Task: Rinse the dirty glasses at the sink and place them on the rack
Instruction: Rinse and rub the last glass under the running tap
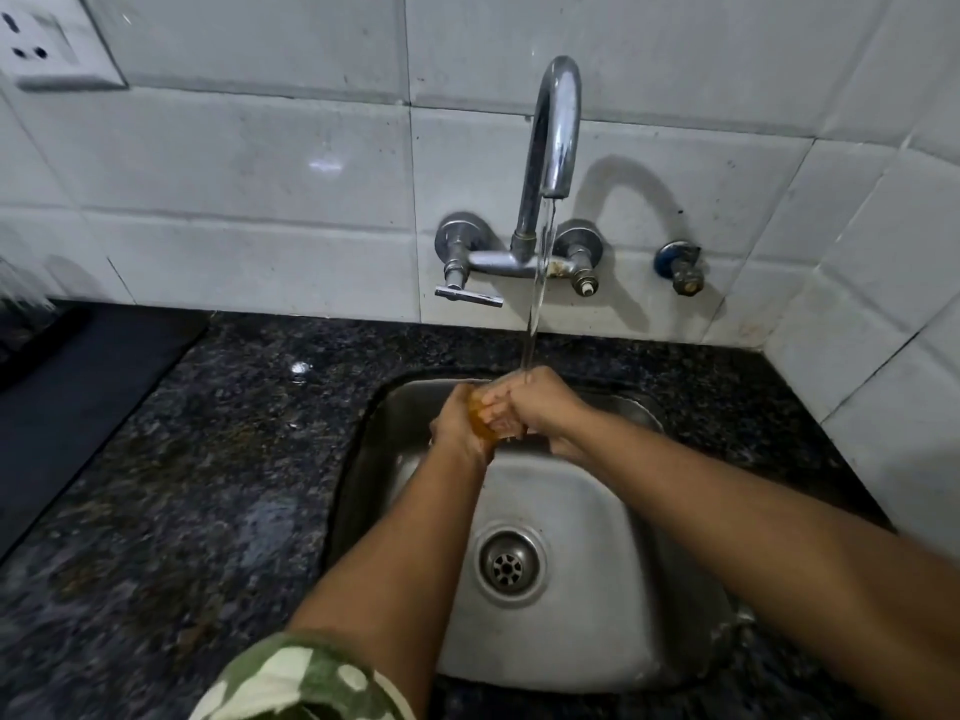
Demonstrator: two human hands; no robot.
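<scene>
Head view: small amber-tinted clear glass held under thin water stream from curved chrome tap, above far rim of steel sink. Left hand wrapped around from 9 o'clock; right hand gripping from 3 o'clock. Long axis hidden by fingers. No rack clearly visible; perhaps at 9 o'clock, nearer left hand.

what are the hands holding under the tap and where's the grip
An amber glass, held under the running water over the sink. The left hand grips its side; the right hand wraps its other side.
</scene>
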